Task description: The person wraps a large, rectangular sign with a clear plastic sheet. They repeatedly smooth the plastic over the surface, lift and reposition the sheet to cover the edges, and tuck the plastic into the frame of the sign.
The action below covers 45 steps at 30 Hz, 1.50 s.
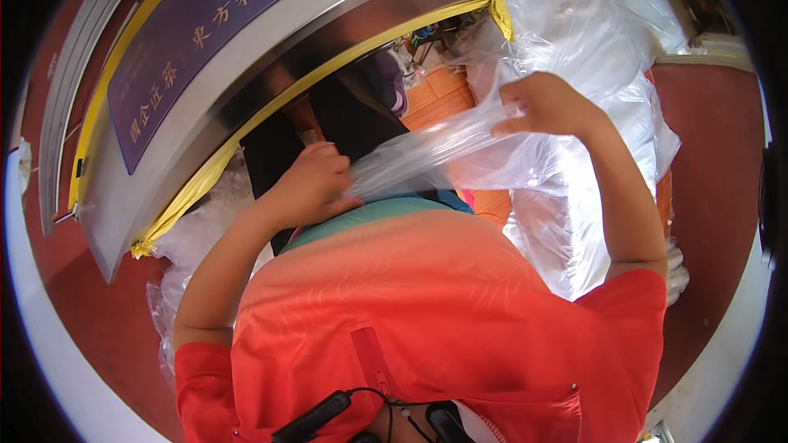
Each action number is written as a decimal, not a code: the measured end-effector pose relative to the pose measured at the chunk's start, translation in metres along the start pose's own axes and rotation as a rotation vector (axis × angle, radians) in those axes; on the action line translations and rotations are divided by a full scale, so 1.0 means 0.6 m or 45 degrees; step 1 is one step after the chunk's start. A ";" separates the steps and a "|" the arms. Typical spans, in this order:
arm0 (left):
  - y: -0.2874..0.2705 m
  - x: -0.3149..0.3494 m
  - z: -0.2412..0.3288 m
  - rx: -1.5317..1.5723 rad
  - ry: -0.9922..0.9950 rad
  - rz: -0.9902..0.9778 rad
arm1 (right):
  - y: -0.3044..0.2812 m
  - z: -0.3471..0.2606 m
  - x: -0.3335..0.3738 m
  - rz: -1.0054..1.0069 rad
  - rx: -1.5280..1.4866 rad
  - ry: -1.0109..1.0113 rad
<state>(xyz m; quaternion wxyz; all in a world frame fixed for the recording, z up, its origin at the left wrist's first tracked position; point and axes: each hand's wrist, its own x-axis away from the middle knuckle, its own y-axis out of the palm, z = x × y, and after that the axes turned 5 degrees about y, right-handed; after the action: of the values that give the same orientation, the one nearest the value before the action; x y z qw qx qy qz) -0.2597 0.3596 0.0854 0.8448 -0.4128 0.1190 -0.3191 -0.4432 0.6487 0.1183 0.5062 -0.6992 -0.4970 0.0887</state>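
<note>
A strip of clear plastic film (427,146) is stretched, gathered and creased, across the front of my waist. My left hand (316,182) is closed on its left end, near my belly. At the right end, my right hand (548,105) grips the film between thumb and curled fingers, held higher and farther out. To the right of that hand the film runs into a large heap of clear plastic sheeting (583,41), so I cannot tell whether they are one piece.
Ahead and to the left is a metal surface (345,4) bearing a dark purple panel (222,25). A yellow cloth strip (287,94) follows its near edge. More clear plastic (193,242) lies at the left. Orange tiled floor (443,94) shows beyond my dark trousers.
</note>
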 end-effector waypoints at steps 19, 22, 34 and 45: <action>-0.129 0.119 0.012 -0.166 -0.372 -0.298 | -0.167 0.338 0.138 0.169 1.116 1.249; -0.172 0.108 0.000 0.142 -0.088 -0.382 | -0.298 0.429 0.151 0.489 0.809 1.292; -0.326 0.473 -0.079 0.187 -1.420 0.949 | -0.232 0.171 -0.312 0.981 0.488 0.281; -0.205 0.485 -0.190 0.435 -1.139 2.110 | -0.202 0.047 -0.281 1.012 0.443 0.688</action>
<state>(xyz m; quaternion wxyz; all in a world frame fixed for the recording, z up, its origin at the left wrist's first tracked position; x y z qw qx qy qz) -0.1433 0.0470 0.1270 0.8182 -0.1521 -0.0087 0.5544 -0.6168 0.5335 0.1373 0.6527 -0.7375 -0.0217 0.1718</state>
